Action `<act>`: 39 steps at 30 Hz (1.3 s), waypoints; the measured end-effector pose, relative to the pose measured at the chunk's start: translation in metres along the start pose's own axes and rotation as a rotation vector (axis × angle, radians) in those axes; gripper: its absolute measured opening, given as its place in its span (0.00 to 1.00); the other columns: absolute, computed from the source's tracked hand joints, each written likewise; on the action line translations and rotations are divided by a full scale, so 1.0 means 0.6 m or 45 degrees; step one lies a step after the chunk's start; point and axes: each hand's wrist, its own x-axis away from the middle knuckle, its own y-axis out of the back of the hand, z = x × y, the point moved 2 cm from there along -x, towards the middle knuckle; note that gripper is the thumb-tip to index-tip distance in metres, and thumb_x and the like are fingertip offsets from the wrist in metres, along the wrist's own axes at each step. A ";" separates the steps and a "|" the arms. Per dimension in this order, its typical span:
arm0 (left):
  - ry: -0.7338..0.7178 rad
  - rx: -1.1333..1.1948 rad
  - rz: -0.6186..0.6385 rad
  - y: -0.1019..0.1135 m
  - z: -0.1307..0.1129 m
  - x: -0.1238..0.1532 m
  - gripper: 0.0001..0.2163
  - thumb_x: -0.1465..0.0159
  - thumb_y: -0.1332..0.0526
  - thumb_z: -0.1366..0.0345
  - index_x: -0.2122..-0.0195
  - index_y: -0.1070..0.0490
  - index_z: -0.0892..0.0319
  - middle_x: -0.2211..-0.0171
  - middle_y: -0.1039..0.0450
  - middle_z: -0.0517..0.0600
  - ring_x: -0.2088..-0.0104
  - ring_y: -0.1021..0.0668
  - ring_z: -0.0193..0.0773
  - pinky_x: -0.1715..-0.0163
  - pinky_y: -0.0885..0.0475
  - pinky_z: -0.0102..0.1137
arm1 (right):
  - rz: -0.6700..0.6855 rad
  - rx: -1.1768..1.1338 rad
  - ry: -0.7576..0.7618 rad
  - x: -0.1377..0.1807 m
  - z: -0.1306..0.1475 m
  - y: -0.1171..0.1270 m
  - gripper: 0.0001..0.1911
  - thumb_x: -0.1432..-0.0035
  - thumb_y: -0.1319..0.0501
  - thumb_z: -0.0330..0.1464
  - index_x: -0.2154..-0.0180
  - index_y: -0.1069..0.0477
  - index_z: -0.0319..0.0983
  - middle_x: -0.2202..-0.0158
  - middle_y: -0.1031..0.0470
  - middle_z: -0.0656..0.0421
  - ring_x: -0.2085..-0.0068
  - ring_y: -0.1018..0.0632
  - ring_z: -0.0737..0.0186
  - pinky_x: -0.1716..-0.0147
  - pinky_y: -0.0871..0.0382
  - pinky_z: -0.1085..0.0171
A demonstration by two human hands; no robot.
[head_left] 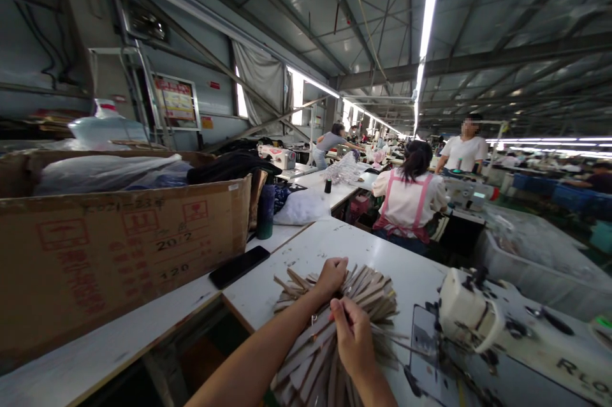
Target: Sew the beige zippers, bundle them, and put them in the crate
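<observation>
A thick bundle of beige-grey fabric strips (310, 362) lies on the white table, its ends fanning out to the back and hanging toward me at the front. Over the middle of the bundle is my left hand (333, 276), its fingers curled closed. Just nearer to me and slightly right, my right hand (354, 333) is also closed, the thumb pressed against the bent fingers. Whatever the fingers grip is hidden or too thin to name. A few thin strips trail off the bundle toward the sewing machine (478, 318) on the right.
A black phone (240, 266) lies left of the bundle, beside a large cardboard box (124, 247) of plastic-wrapped goods. Behind it stands a dark bottle (265, 212). A person in a pink apron (406, 203) sits ahead; a plastic bin (535, 266) stands at right.
</observation>
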 end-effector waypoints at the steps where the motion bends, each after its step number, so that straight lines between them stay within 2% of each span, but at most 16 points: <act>1: 0.013 -0.002 -0.022 0.001 0.002 -0.003 0.19 0.42 0.48 0.49 0.81 0.44 0.57 0.88 0.46 0.40 0.87 0.44 0.28 0.85 0.51 0.27 | 0.004 0.009 0.001 0.003 -0.001 0.000 0.20 0.37 0.50 0.43 0.77 0.36 0.39 0.79 0.35 0.63 0.76 0.34 0.67 0.74 0.44 0.68; 12: 0.044 -0.127 -0.081 -0.004 0.025 -0.026 0.17 0.40 0.50 0.54 0.82 0.43 0.57 0.90 0.46 0.41 0.88 0.41 0.30 0.85 0.46 0.27 | -0.041 0.106 0.014 0.038 0.000 -0.005 0.21 0.36 0.51 0.43 0.77 0.39 0.39 0.80 0.35 0.63 0.76 0.33 0.67 0.74 0.45 0.68; 17: -0.070 -0.230 -0.113 -0.015 0.032 -0.028 0.17 0.42 0.49 0.55 0.85 0.44 0.57 0.89 0.48 0.41 0.84 0.41 0.31 0.81 0.48 0.28 | -0.004 0.104 -0.033 0.051 -0.019 0.008 0.21 0.36 0.52 0.44 0.76 0.37 0.39 0.80 0.36 0.63 0.76 0.33 0.67 0.73 0.44 0.68; 24: -0.248 -0.329 -0.207 -0.023 0.024 -0.031 0.18 0.42 0.51 0.54 0.84 0.46 0.57 0.85 0.49 0.42 0.79 0.41 0.32 0.77 0.49 0.29 | -0.257 0.040 -0.156 0.022 -0.003 0.031 0.24 0.38 0.51 0.48 0.78 0.36 0.39 0.82 0.38 0.63 0.79 0.37 0.67 0.78 0.46 0.68; 28: -0.222 -0.355 -0.204 -0.029 0.034 -0.031 0.18 0.41 0.53 0.54 0.84 0.48 0.56 0.86 0.50 0.42 0.81 0.42 0.32 0.78 0.49 0.29 | -0.263 0.070 -0.110 0.039 0.001 0.025 0.23 0.38 0.50 0.47 0.78 0.36 0.39 0.81 0.35 0.62 0.78 0.34 0.67 0.76 0.43 0.68; 32: -0.210 -0.392 -0.165 -0.040 0.038 -0.031 0.17 0.41 0.54 0.55 0.84 0.48 0.56 0.85 0.51 0.42 0.81 0.42 0.32 0.78 0.49 0.29 | -0.214 0.043 -0.104 0.064 -0.023 0.030 0.22 0.38 0.49 0.46 0.77 0.35 0.38 0.79 0.34 0.61 0.76 0.32 0.66 0.73 0.41 0.68; 35: -0.285 -0.429 -0.092 -0.043 0.022 -0.021 0.17 0.39 0.55 0.55 0.83 0.48 0.56 0.83 0.50 0.42 0.79 0.42 0.32 0.77 0.48 0.29 | -0.366 -0.214 -0.248 0.061 -0.049 0.049 0.23 0.41 0.46 0.48 0.79 0.37 0.38 0.81 0.37 0.62 0.76 0.34 0.67 0.75 0.41 0.68; 39: -0.482 -0.496 0.151 -0.018 -0.019 0.025 0.18 0.37 0.53 0.54 0.81 0.45 0.58 0.81 0.47 0.42 0.77 0.40 0.32 0.74 0.45 0.29 | -0.739 -0.967 -0.561 0.034 -0.080 0.088 0.19 0.44 0.42 0.46 0.77 0.39 0.39 0.85 0.50 0.70 0.82 0.45 0.72 0.77 0.40 0.68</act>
